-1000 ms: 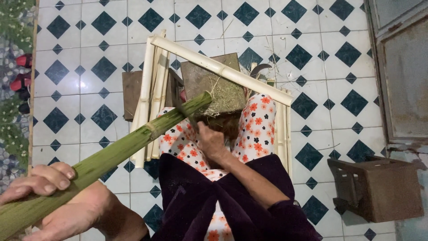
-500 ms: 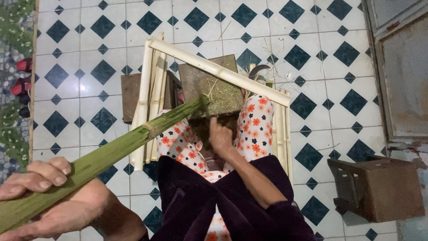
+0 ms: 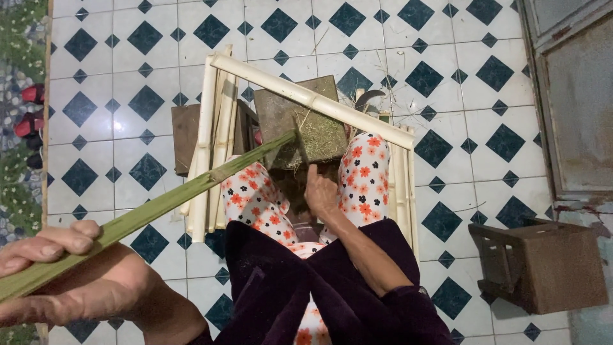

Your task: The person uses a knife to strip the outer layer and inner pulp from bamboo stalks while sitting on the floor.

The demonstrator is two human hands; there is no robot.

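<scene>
My left hand (image 3: 60, 275) wraps its fingers (image 3: 54, 239) around the green bamboo stalk (image 3: 166, 204), whose near end is cut off at the frame's edge. Its long axis runs toward two o'clock, tip resting on the wooden block (image 3: 300, 121). My right hand (image 3: 321, 191) sits between my knees, thumb up; whether it grips anything I cannot tell. A pale bamboo pole (image 3: 313, 101) crosses the block at twelve

Green bamboo stalk (image 3: 159, 206), orange-flowered trousers (image 3: 364, 176)
</scene>
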